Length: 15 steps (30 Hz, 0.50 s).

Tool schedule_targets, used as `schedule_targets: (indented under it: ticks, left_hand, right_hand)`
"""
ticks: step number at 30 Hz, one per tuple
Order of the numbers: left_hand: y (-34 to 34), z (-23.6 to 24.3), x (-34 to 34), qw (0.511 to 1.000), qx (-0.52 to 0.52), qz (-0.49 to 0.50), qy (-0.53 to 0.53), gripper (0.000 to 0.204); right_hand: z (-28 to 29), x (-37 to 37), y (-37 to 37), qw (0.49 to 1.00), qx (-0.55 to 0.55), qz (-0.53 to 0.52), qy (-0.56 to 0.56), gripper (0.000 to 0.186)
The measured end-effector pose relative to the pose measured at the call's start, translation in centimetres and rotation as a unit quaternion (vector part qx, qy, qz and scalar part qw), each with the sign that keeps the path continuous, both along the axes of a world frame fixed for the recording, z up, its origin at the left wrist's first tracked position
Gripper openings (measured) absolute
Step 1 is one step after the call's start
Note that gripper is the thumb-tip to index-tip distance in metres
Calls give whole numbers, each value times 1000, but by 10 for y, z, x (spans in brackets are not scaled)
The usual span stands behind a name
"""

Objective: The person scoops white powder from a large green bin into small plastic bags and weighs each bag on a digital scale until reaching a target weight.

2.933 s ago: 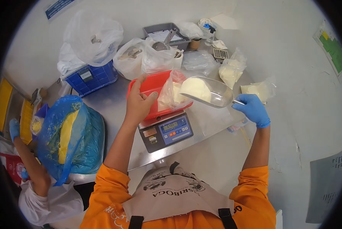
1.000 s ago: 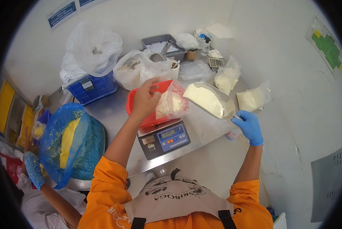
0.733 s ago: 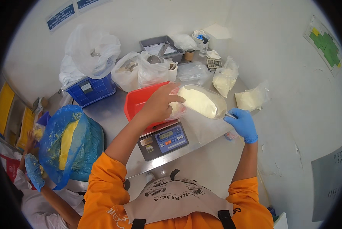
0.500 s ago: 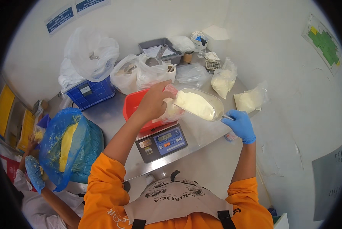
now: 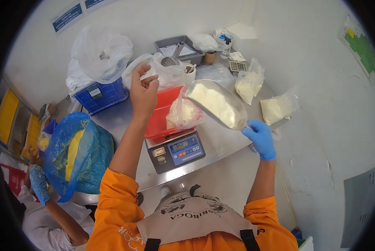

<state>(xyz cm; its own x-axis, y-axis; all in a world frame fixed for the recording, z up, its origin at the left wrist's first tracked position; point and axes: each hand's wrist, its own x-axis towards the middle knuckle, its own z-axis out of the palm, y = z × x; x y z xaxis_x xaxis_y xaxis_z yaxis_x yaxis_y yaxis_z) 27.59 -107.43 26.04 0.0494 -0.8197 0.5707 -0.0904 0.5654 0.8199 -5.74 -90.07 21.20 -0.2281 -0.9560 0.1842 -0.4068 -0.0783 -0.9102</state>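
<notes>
My right hand (image 5: pixel 260 141), in a blue glove, is closed round the handle of a metal scoop (image 5: pixel 240 121). Pale yellow powder (image 5: pixel 214 102) fills the scoop, which is held over the table just right of a red tray (image 5: pixel 159 113). In that tray sits a clear plastic bag (image 5: pixel 184 112) with pale powder inside, its upper part near the scoop's lip. The tray rests on a digital scale (image 5: pixel 180 151) with a lit display. Bare and raised above the tray's left side, my left hand (image 5: pixel 145 94) holds nothing, its fingers loosely bent and apart.
Filled powder bags (image 5: pixel 250 85) stand at the right beside a calculator (image 5: pixel 237 67). Behind the tray are white plastic bags (image 5: pixel 164 75) and a grey tray (image 5: pixel 191 44). At left are a blue crate (image 5: pixel 102 98), a blue-lined tub (image 5: pixel 99 146) and a co-worker's gloved hand (image 5: pixel 39 184).
My left hand has let go of the clear bag and moved up and left, away from the scoop. The scoop stays near the bag, still full of powder.
</notes>
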Motion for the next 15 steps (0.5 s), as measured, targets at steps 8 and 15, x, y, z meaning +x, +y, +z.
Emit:
schedule_targets:
  ticks: [8, 15]
  left_hand:
    - [-7, -63, -21, 850, -8, -8, -527, 55]
    - [-37, 48, -67, 955, 190, -179, -143, 79]
  right_hand:
    - [21, -53, 68, 996, 15, -89, -25, 14]
    - [-17, -120, 173, 970, 27, -239, 38, 12]
